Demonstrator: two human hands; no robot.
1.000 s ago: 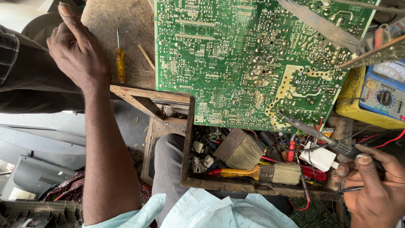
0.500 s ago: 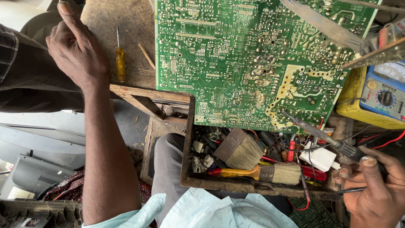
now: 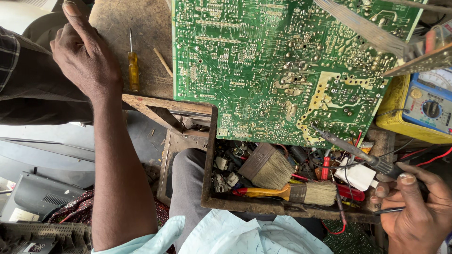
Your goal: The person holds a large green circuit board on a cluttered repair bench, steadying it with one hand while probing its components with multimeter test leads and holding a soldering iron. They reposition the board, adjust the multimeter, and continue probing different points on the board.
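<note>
Wooden tray point(image 3: 207, 188): two brushes point(image 3: 301, 192), red-handled tools, small loose parts. Since the earlier frame your right hand point(image 3: 416, 209) stays put, fingers clenched on the soldering iron point(image 3: 353, 150), tip at the green circuit board point(image 3: 282, 66). Left hand point(image 3: 84, 59) rests loosely curled, holding nothing, on the worn surface point(image 3: 122, 28) near a yellow screwdriver point(image 3: 133, 66).
</note>
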